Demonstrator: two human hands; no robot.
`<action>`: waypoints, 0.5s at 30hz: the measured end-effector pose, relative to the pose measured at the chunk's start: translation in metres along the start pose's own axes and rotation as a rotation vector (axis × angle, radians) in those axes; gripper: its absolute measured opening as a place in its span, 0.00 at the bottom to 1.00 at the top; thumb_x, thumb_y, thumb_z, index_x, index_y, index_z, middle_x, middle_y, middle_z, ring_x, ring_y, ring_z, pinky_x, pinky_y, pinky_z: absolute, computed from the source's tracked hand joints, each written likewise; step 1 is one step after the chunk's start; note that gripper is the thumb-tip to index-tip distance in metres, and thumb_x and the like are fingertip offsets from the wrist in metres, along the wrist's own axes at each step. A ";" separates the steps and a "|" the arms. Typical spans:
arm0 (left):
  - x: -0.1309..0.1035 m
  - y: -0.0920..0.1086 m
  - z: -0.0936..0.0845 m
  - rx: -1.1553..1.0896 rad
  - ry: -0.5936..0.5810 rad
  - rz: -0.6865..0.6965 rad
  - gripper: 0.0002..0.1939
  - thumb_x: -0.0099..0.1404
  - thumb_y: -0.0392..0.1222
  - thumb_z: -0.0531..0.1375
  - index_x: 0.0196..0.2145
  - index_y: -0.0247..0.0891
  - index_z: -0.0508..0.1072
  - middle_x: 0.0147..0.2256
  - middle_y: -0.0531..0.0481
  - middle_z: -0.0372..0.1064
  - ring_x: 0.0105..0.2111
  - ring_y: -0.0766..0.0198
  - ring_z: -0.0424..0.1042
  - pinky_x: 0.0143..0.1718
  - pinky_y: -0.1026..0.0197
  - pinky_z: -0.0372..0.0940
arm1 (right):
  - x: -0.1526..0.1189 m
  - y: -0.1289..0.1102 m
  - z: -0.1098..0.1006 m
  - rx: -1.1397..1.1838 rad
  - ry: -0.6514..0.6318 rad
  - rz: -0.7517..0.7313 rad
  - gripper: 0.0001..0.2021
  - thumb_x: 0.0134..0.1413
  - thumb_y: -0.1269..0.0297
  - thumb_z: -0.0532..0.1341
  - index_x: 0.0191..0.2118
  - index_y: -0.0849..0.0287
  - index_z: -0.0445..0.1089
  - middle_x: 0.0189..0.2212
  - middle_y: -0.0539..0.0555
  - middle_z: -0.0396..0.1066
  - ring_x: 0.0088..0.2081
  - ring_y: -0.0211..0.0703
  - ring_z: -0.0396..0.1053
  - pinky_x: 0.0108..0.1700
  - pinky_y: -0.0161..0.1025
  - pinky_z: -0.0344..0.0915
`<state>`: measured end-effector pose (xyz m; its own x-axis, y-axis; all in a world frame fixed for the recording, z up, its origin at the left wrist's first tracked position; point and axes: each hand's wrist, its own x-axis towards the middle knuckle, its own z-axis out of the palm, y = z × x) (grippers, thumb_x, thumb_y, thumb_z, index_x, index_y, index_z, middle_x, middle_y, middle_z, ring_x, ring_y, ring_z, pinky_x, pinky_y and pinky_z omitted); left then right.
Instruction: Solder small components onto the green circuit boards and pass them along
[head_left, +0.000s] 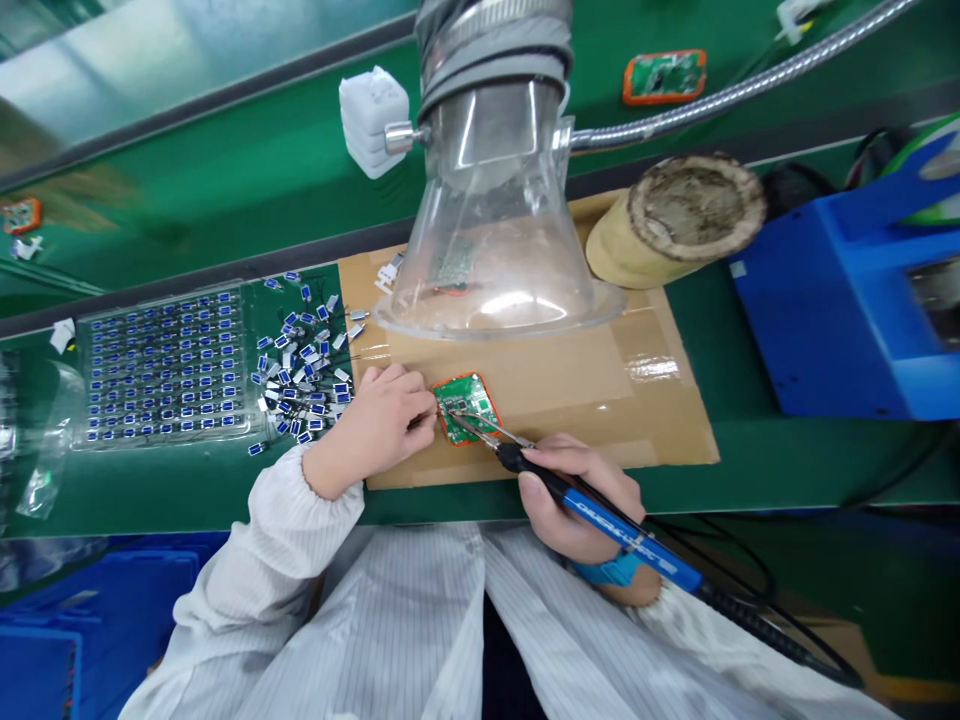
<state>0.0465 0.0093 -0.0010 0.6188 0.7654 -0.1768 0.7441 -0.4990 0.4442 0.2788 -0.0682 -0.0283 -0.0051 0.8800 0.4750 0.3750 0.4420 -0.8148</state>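
A green circuit board (469, 405) with an orange rim lies on the brown cardboard sheet (645, 400). At its left edge is my left hand (394, 415), fingers curled together; whatever they pinch is too small to make out. My right hand (581, 490) is wrapped round a blue and black soldering iron (630, 535), whose metal tip reaches over the board. A second thin metal piece runs beside the tip onto the board. Left of the cardboard is a loose pile of small blue and white parts (304, 370) with leads.
A clear fume hood (499, 220) hangs above the cardboard's back part. A clear tray (165, 365) of blue parts lies at the left. Behind the cardboard's right side stands a yellowish cylinder (675, 220), with a blue box (825, 310) to its right. Cables trail at the lower right.
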 end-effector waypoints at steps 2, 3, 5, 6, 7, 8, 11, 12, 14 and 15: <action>0.000 0.000 0.000 -0.006 0.003 0.001 0.11 0.70 0.37 0.56 0.30 0.38 0.72 0.33 0.49 0.70 0.38 0.58 0.64 0.42 0.52 0.52 | 0.000 -0.001 0.000 -0.005 -0.002 -0.001 0.10 0.54 0.71 0.67 0.42 0.53 0.74 0.26 0.50 0.75 0.26 0.42 0.76 0.26 0.37 0.73; 0.000 0.000 0.000 -0.010 0.004 0.001 0.11 0.70 0.37 0.56 0.29 0.38 0.72 0.33 0.49 0.70 0.38 0.58 0.64 0.42 0.52 0.53 | 0.001 -0.001 0.000 -0.004 -0.002 -0.001 0.10 0.54 0.72 0.67 0.42 0.53 0.74 0.26 0.50 0.75 0.26 0.42 0.75 0.26 0.37 0.73; 0.000 0.001 0.000 -0.018 0.007 -0.005 0.10 0.70 0.37 0.56 0.29 0.38 0.71 0.33 0.49 0.69 0.38 0.58 0.64 0.42 0.52 0.53 | 0.001 -0.001 0.000 0.003 0.001 -0.004 0.10 0.54 0.72 0.67 0.42 0.54 0.74 0.26 0.50 0.75 0.26 0.42 0.76 0.27 0.37 0.73; 0.000 0.001 -0.001 -0.022 0.008 -0.009 0.10 0.70 0.36 0.56 0.29 0.38 0.71 0.32 0.50 0.69 0.38 0.58 0.63 0.42 0.52 0.53 | 0.001 -0.001 0.000 0.006 0.001 -0.005 0.10 0.54 0.72 0.67 0.42 0.54 0.74 0.26 0.50 0.75 0.26 0.42 0.76 0.27 0.37 0.72; 0.000 0.001 -0.001 -0.027 0.009 -0.012 0.10 0.69 0.36 0.56 0.29 0.38 0.70 0.32 0.50 0.69 0.38 0.59 0.63 0.42 0.53 0.53 | 0.002 -0.001 0.000 0.007 0.000 -0.005 0.10 0.54 0.72 0.67 0.41 0.54 0.74 0.26 0.50 0.76 0.26 0.42 0.76 0.27 0.37 0.72; 0.000 0.002 -0.001 -0.031 0.009 -0.015 0.10 0.69 0.36 0.56 0.29 0.38 0.70 0.32 0.50 0.68 0.38 0.59 0.63 0.42 0.53 0.53 | 0.002 -0.001 0.000 0.007 -0.003 -0.005 0.09 0.54 0.72 0.67 0.41 0.54 0.74 0.26 0.50 0.76 0.26 0.41 0.76 0.27 0.36 0.72; 0.000 0.002 -0.001 -0.036 0.008 -0.021 0.09 0.68 0.35 0.56 0.28 0.37 0.69 0.32 0.50 0.68 0.38 0.59 0.63 0.41 0.53 0.53 | 0.003 -0.001 0.000 0.004 -0.025 -0.004 0.09 0.54 0.71 0.67 0.41 0.54 0.74 0.26 0.50 0.76 0.25 0.41 0.75 0.26 0.36 0.72; 0.000 0.002 -0.001 -0.037 0.007 -0.022 0.09 0.68 0.35 0.56 0.28 0.37 0.69 0.32 0.50 0.68 0.38 0.59 0.63 0.41 0.53 0.53 | 0.003 -0.001 0.000 0.004 -0.031 -0.004 0.09 0.54 0.71 0.67 0.41 0.54 0.74 0.26 0.50 0.76 0.25 0.41 0.75 0.26 0.36 0.72; 0.000 0.002 -0.001 -0.041 0.009 -0.023 0.09 0.68 0.36 0.56 0.28 0.37 0.69 0.32 0.50 0.68 0.38 0.59 0.63 0.41 0.53 0.54 | 0.003 -0.001 0.001 0.009 -0.035 -0.005 0.09 0.54 0.71 0.67 0.41 0.54 0.74 0.27 0.50 0.76 0.25 0.41 0.75 0.26 0.36 0.72; 0.000 0.002 0.000 -0.043 0.009 -0.023 0.09 0.67 0.36 0.56 0.28 0.37 0.69 0.32 0.50 0.68 0.38 0.59 0.63 0.41 0.53 0.54 | 0.003 -0.001 0.001 0.012 -0.033 -0.005 0.09 0.54 0.71 0.67 0.41 0.54 0.74 0.27 0.50 0.76 0.25 0.41 0.75 0.27 0.36 0.72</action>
<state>0.0481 0.0088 0.0003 0.5989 0.7804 -0.1799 0.7468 -0.4631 0.4773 0.2780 -0.0659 -0.0268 -0.0375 0.8827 0.4684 0.3638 0.4486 -0.8163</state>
